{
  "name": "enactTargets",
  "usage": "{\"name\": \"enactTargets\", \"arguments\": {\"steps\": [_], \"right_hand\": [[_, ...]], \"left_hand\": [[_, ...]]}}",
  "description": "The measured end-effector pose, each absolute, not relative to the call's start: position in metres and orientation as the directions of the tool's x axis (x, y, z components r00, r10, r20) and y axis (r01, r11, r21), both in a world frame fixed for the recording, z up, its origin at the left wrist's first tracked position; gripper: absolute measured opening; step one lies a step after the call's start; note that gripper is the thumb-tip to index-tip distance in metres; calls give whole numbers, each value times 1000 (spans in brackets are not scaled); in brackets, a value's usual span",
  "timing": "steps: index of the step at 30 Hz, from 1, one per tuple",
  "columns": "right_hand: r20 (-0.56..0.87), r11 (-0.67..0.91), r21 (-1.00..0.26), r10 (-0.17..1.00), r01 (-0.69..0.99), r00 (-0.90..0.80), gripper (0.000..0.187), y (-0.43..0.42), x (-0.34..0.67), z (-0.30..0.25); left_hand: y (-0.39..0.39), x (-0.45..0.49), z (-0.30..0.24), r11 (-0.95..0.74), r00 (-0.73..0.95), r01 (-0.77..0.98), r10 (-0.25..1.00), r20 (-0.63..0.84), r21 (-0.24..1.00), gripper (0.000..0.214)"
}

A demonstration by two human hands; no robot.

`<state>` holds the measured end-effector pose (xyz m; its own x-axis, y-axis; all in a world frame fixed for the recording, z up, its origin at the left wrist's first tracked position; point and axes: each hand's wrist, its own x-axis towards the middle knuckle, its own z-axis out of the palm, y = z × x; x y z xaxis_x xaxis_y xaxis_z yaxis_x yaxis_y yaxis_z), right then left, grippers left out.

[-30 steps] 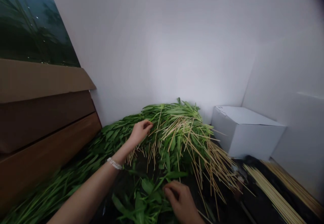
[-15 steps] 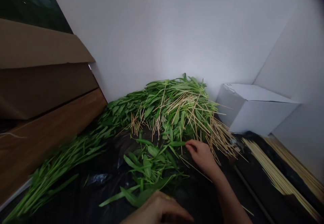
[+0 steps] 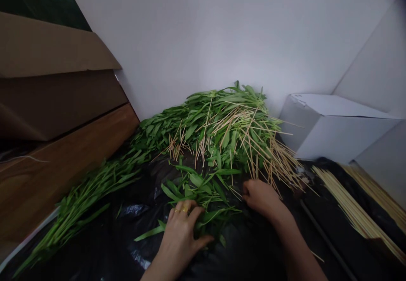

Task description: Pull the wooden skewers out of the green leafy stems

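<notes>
Two hands were at a small bunch of green leafy stems, which lay on the black plastic sheet just in front of the big heap of greens. The left hand lay flat on the near end of the bunch, palm down, with the fingers open and a little spread and gold rings on them. It pressed on the leaves and did not close around them. The right hand was at the right side of the same bunch, its fingers bent inward in a loose curl. It touched the leaves there, but I could not tell whether it pinched anything.

Many loose bamboo skewers lay scattered over the heap, and their near ends reached almost to the right hand. To the left of the left hand the sheet was bare as far as a long row of green stems, which ran along a wooden board. To the right, well apart from the hands, more skewers lay in a neat row.

Behind the heap stood a white wall. A white box sat in the right corner, and a brown cardboard flap hung over the board on the left.
</notes>
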<state>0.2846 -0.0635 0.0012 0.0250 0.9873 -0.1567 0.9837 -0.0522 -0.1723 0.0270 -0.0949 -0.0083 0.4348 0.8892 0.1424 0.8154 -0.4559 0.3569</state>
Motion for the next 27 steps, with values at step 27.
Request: {"name": "enactTargets", "arguments": {"steps": [27], "right_hand": [[166,99,-352,985,931,-42,10,-64,270,2]], "left_hand": [[-15,-21,27,-321,150,905,855,497,279,24]]}}
